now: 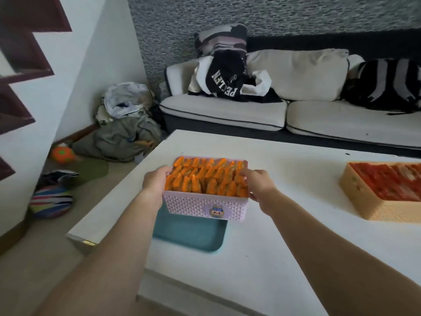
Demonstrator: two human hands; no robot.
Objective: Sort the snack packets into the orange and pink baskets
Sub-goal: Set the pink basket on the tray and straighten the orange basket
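Gripping the pink basket [205, 205] at centre frame by its ends, left hand [153, 181] and right hand [259, 185] hold it over a teal tray [189, 233] on the counter [273, 258]; orange snack packets [205, 176] fill it.

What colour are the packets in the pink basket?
Orange; the packets fill the pink basket, head view.

Upright orange packets [205, 176] fill the pink basket [205, 205], centre; at 3 o'clock, the orange basket [364, 197] holds red packets [387, 179].
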